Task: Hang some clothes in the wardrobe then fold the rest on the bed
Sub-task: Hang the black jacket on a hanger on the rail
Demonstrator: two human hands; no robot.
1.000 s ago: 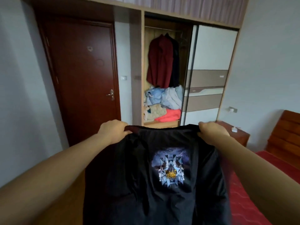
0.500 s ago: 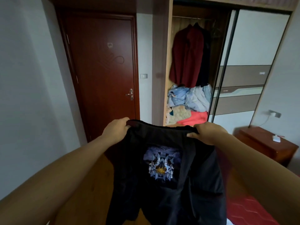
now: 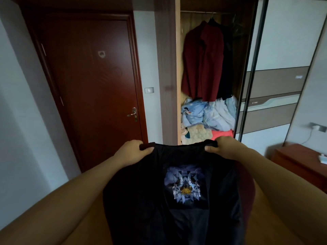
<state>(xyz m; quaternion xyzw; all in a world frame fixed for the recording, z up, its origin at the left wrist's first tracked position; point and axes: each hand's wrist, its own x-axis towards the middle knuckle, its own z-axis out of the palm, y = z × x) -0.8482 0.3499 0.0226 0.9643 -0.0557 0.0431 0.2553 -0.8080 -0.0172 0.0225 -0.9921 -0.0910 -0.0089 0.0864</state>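
Held the black shirt (image 3: 177,200) up in mid-air before the open wardrobe (image 3: 178,68), with left grip (image 3: 131,152) and right grip (image 3: 224,147) each clamped on a top corner; judged soft, light and floppy, best taken at both shoulders.

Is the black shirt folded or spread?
Spread out. The left hand and right hand hold the black shirt by its top corners; it hangs unfolded.

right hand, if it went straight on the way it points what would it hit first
The right hand, gripping the black shirt, points at the open wardrobe. It would probably meet the pink cloth in the bottom pile first, though the sliding door sits close; depth unclear.
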